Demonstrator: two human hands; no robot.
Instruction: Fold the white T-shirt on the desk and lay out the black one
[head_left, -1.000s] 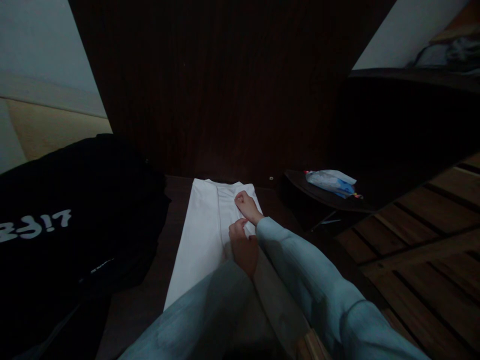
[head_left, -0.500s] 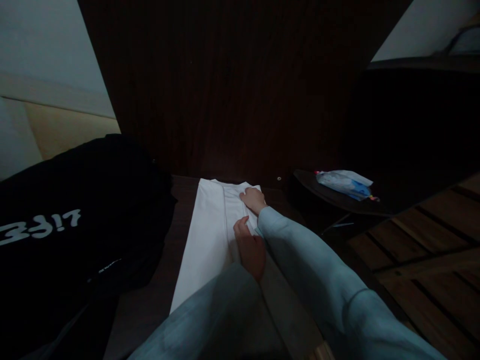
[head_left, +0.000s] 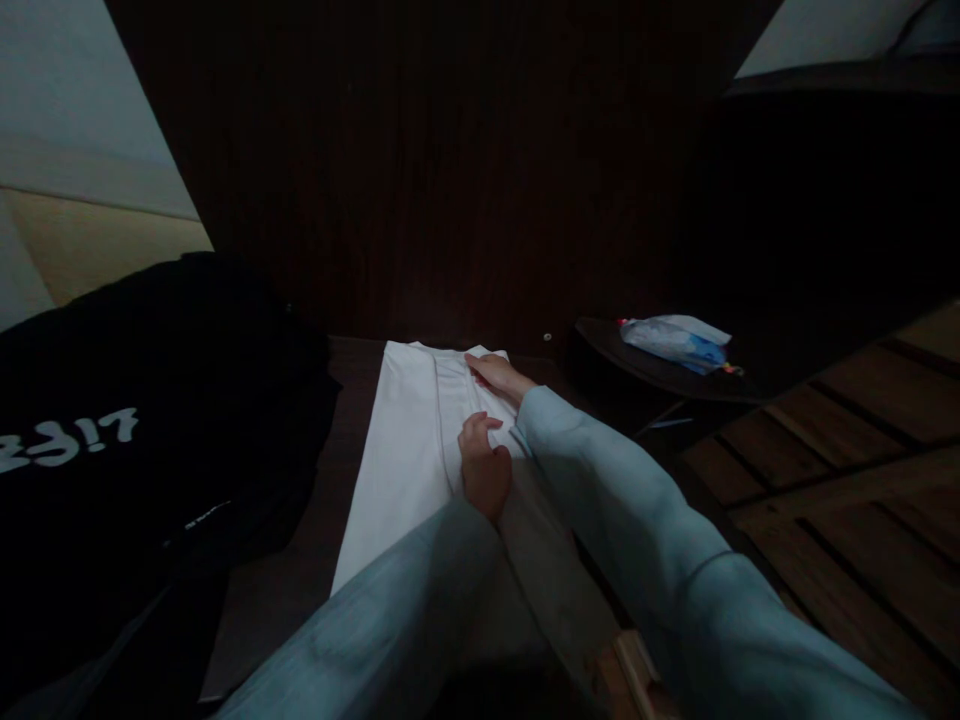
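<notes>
A white folded garment (head_left: 394,450) lies lengthwise before me, its far end close to the dark upright panel. A long fold line runs down its middle, with small creases near the far right corner. My right hand (head_left: 501,376) rests on that corner, fingers stretched out over the cloth and pointing left. Nearer to me, my left hand (head_left: 486,466) lies on the right half of the garment, fingers slightly bent and thumb apart. What kind of garment it is I cannot tell. Both my forearms, in light blue-grey sleeves, cover part of its near end.
Black clothing with white lettering (head_left: 172,400) is heaped at the left on the dark wooden surface (head_left: 259,620). A dark panel (head_left: 450,180) rises behind. At the right, a plastic packet (head_left: 675,342) sits on a dark rounded ledge, above wooden slats (head_left: 847,400).
My right hand has shifted slightly left along the garment's far edge, its fingers straighter. My left hand stays on the cloth with its fingers more drawn in. The view has tilted a little.
</notes>
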